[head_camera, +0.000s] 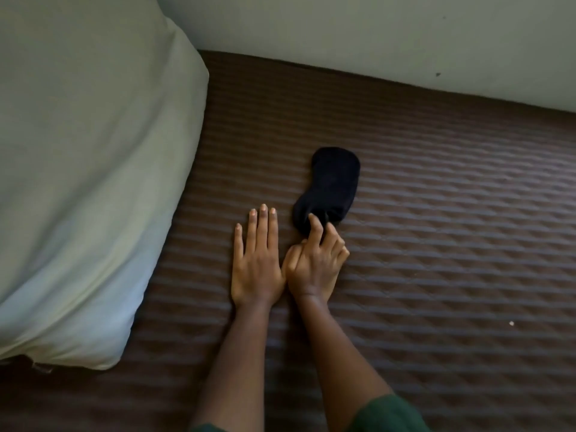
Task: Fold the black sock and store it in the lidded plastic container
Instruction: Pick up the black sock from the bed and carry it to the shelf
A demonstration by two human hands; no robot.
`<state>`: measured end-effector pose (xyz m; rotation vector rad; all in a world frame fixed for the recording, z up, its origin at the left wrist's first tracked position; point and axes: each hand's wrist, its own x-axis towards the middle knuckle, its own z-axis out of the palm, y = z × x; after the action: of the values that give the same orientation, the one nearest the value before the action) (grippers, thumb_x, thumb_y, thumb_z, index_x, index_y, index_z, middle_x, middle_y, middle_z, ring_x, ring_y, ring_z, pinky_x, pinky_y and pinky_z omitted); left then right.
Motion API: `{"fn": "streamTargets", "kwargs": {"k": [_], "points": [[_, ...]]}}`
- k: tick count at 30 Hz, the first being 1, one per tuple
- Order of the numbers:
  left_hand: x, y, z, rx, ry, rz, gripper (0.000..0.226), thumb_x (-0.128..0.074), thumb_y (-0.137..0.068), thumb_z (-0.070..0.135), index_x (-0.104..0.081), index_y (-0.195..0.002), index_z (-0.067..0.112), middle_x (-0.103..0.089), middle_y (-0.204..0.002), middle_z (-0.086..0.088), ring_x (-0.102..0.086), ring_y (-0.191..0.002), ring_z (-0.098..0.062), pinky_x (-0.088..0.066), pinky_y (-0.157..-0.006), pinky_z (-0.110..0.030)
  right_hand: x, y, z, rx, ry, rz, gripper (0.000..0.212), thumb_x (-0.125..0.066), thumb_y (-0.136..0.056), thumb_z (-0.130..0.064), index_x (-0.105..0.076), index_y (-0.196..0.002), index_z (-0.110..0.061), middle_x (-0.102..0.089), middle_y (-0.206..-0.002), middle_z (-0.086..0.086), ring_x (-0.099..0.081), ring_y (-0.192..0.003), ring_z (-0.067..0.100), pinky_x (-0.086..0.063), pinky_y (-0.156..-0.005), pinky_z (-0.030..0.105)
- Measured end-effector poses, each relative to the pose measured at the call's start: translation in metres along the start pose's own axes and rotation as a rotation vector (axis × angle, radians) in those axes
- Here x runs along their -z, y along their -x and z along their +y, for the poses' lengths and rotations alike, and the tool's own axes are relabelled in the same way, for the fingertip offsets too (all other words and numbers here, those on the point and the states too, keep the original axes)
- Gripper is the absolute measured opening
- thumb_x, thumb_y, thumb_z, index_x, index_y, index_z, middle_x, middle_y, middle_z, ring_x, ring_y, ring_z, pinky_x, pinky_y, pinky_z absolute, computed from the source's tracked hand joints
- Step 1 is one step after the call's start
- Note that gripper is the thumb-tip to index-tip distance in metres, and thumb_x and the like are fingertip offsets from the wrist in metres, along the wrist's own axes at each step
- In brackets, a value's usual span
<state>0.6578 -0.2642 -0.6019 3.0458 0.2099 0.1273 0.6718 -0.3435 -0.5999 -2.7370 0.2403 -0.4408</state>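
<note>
A short black sock [330, 185] lies flat on the brown quilted mattress [436, 213], its toe pointing away from me. My right hand [314, 263] has its fingers curled, and the fingertips pinch the sock's near edge. Just to the left of the sock, my left hand [257, 260] rests flat on the mattress, palm down with fingers straight, holding nothing. The two hands touch side by side. No plastic container is in view.
A large pale pillow [87, 166] fills the left side and overlaps the mattress. A light wall [374, 35] runs along the mattress's far edge. A small white speck [511, 323] lies on the mattress at the right.
</note>
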Motion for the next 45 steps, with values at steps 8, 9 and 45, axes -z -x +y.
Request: {"fn": "streamTargets", "kwargs": {"k": [8,9,45], "points": [[-0.001,0.002,-0.005,-0.024,0.117,0.002,0.067,-0.021,-0.094,0.042,-0.009,-0.153,0.014,-0.010,-0.162,-0.006,-0.009,-0.150,-0.019,-0.007,-0.122,-0.042,0.001,-0.001,-0.001,0.040,-0.049,0.039,0.052,-0.039,-0.078,-0.024,-0.049,-0.128,-0.011,-0.053,-0.123,0.017,-0.052,-0.109,0.033,-0.041,-0.093,0.044],[-0.003,0.003,-0.006,-0.019,0.131,0.024,0.066,-0.021,-0.093,0.042,-0.011,-0.153,0.014,-0.012,-0.162,-0.005,-0.010,-0.150,-0.019,-0.008,-0.122,-0.042,0.001,0.000,-0.001,0.052,-0.057,0.043,0.052,-0.038,-0.079,-0.024,-0.048,-0.128,-0.011,-0.053,-0.123,0.016,-0.051,-0.110,0.032,-0.041,-0.094,0.043],[0.009,0.138,-0.032,0.031,0.079,0.143,0.067,-0.015,-0.090,0.046,-0.019,-0.152,0.022,-0.024,-0.159,0.001,-0.018,-0.148,-0.016,-0.018,-0.121,-0.037,0.036,-0.004,0.032,-0.123,-1.002,-0.056,0.095,-0.065,-0.084,-0.014,0.002,-0.151,-0.018,0.003,-0.155,0.022,-0.021,-0.143,0.033,-0.029,-0.113,0.038]]}}
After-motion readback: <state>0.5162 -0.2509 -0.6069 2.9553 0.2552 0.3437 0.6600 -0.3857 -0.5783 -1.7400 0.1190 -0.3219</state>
